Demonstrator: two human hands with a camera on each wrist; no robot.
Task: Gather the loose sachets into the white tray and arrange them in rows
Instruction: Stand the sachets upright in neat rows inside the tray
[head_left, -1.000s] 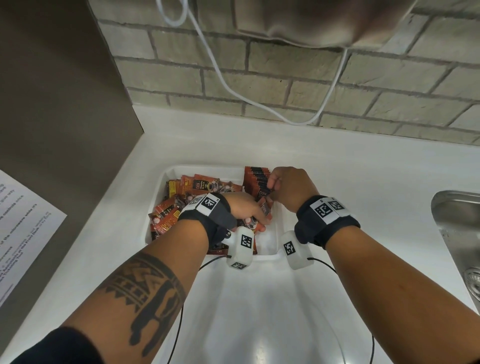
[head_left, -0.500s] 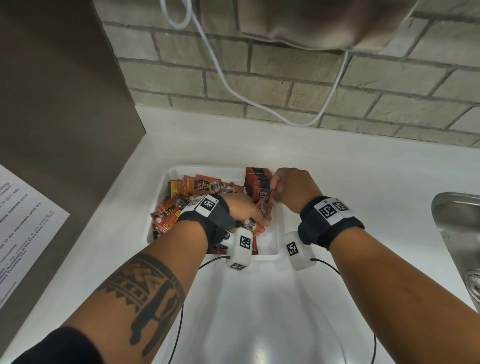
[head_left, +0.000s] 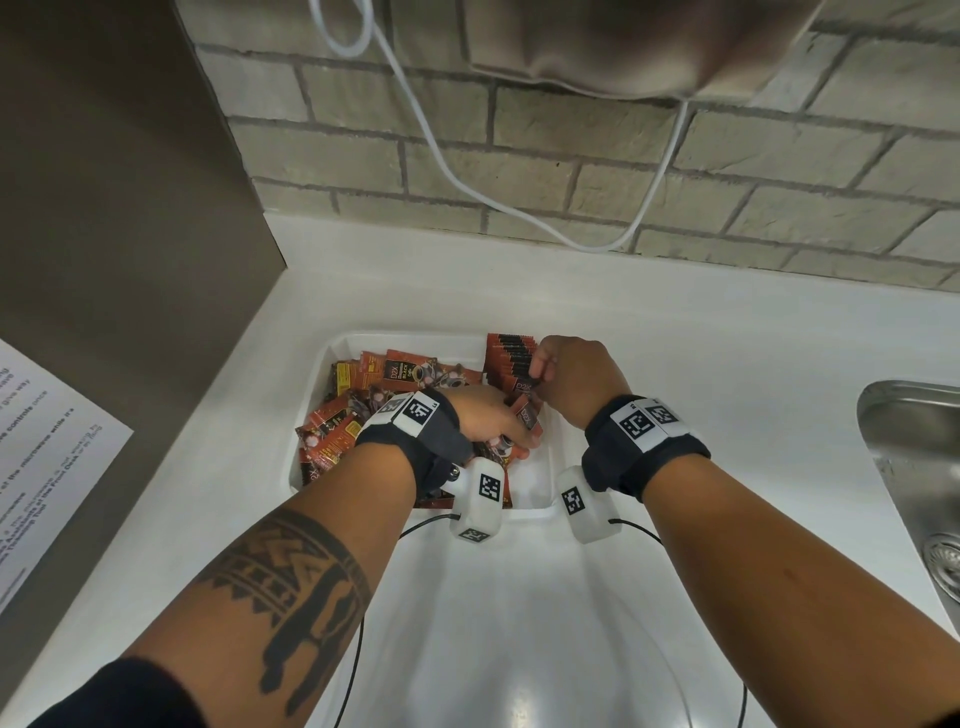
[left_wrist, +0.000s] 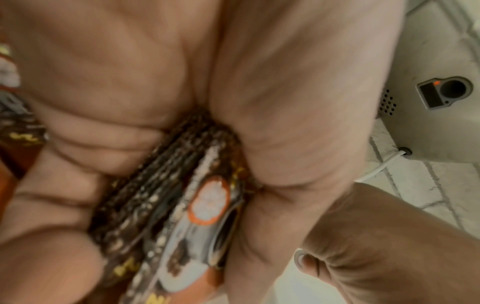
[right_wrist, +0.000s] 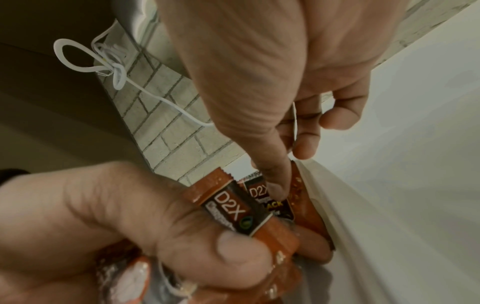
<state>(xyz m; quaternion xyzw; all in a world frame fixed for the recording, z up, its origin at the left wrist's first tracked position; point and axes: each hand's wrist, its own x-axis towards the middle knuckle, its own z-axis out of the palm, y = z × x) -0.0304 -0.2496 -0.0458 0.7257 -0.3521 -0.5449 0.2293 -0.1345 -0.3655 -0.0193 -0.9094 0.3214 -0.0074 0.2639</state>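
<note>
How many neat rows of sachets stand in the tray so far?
1: an upright row at the white tray's far right, pinched by the right hand. Other sachets lie loose at left; arms may hide more.

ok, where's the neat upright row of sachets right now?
In the head view the row stands along the tray's far right side, right hand on its near end, loose sachets piled to its left.

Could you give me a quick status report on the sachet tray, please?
Left hand grips a bundle of sachets in the white tray. Right hand pinches the upright row. Loose pile unsorted at left. Nothing in the way.
</note>
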